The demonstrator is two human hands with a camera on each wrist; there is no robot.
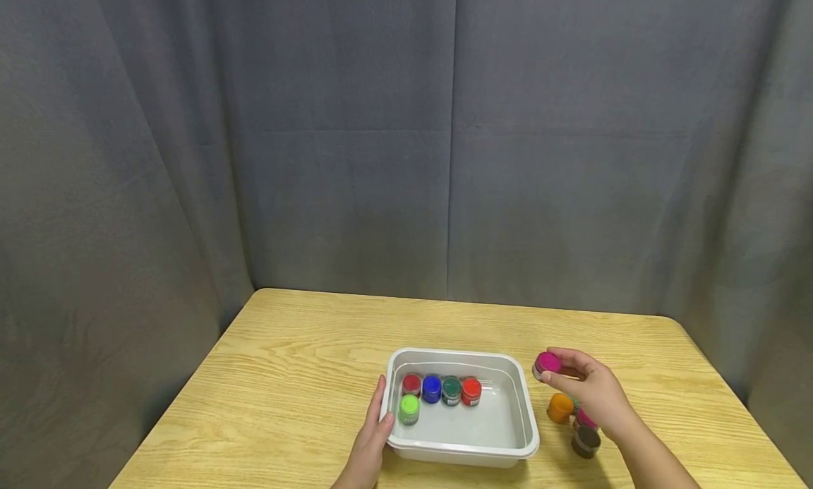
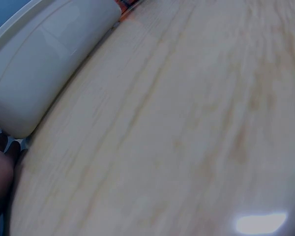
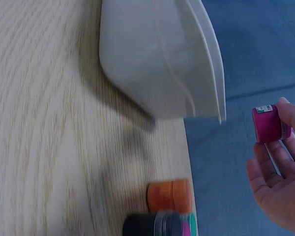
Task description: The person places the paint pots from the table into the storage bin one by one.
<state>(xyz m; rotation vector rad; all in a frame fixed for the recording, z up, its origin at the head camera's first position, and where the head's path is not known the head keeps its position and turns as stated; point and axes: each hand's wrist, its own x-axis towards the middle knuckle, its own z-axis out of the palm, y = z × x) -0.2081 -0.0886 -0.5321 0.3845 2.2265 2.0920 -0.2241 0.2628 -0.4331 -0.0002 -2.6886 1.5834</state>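
Observation:
Pinched between thumb and fingers, a magenta-lidded paint jar (image 1: 548, 363) is held up by my right hand (image 1: 593, 390), just beyond the right side of a white plastic tub (image 1: 470, 447). In the right wrist view the jar (image 3: 268, 123) shows a small label on its side. My left hand (image 1: 370, 443) holds the tub's left side, thumb at the rim and fingers along the outer wall. Inside the tub stand a dark red jar (image 1: 411, 384), a blue jar (image 1: 432, 388), a dark green jar (image 1: 452, 390) and a bright red jar (image 1: 471, 390) in a row, with a lime green jar (image 1: 409, 409) in front.
On the table (image 1: 286, 376) under my right hand stand an orange jar (image 1: 560, 408), a black jar (image 1: 586, 442) and another magenta jar (image 1: 586, 420), partly hidden, with a bit of a green one (image 1: 575, 406). Grey curtains (image 1: 349, 192) hang behind and at both sides.

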